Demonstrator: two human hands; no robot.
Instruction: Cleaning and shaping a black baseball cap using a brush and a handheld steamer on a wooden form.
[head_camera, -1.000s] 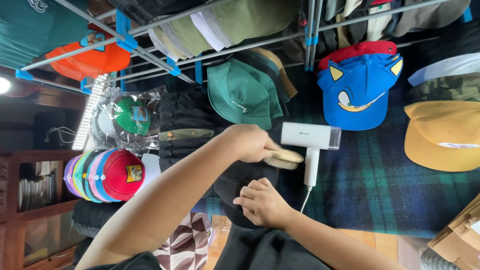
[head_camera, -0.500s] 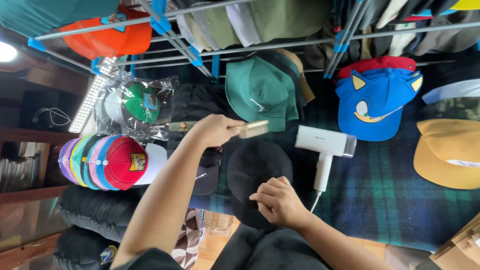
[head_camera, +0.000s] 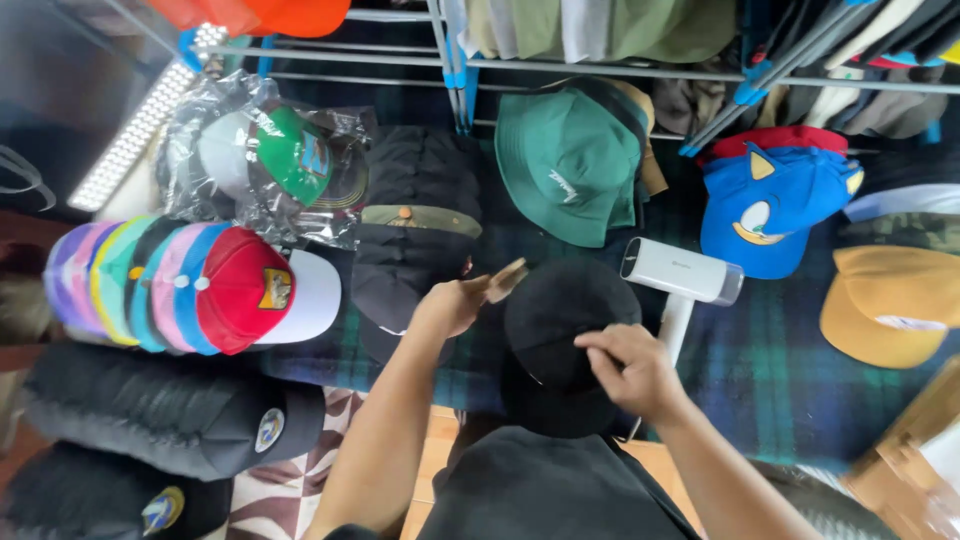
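A black cap (head_camera: 565, 330) lies crown-up on the dark plaid cloth (head_camera: 760, 370) in front of me. My left hand (head_camera: 450, 303) is closed around a small wooden-handled brush (head_camera: 505, 280), held at the cap's upper left edge. My right hand (head_camera: 625, 368) rests on the cap's right side, fingers curled and pinching the fabric. A white hand-held steamer (head_camera: 680, 280) lies just right of the cap, its handle partly hidden behind my right hand.
A stack of coloured caps (head_camera: 190, 290) and black caps (head_camera: 160, 420) lies at left. Bagged caps (head_camera: 270, 160), a green bucket hat (head_camera: 570, 160), a blue character cap (head_camera: 775, 200) and a tan cap (head_camera: 895, 300) surround the spot. A metal rack (head_camera: 600, 70) holds hats above.
The view has tilted down and to the left. My left hand with the brush moved from the cap's right side across to its upper left edge. My right hand stayed on the cap.
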